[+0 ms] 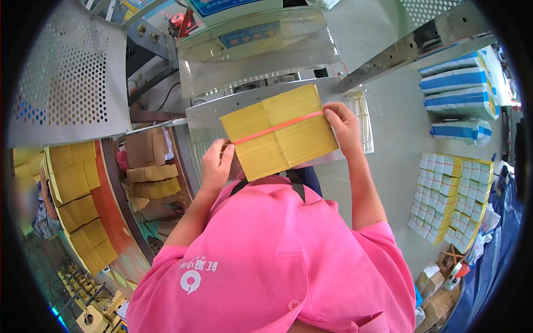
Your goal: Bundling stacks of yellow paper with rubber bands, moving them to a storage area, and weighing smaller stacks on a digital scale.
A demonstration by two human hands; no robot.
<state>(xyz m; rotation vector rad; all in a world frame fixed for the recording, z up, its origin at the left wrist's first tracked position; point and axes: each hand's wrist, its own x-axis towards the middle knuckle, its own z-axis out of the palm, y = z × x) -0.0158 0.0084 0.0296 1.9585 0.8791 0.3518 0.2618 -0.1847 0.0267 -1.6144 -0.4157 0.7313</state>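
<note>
A rectangular bundle of yellow paper is held up in front of my chest, tilted a little so its right side is higher. A pink band runs across its middle from one short side to the other. My left hand grips the left edge near the band's end. At the right edge, my right hand pinches the bundle by the band's other end, thumb on top. Behind and below the bundle is the metal top of a machine. The underside of the bundle is hidden.
A transparent cover rises beyond the machine top. Yellow paper stacks lie on a table at left, where another person's arm shows. Banded bundles and blue-white packs sit on the right. A metal beam juts in upper right.
</note>
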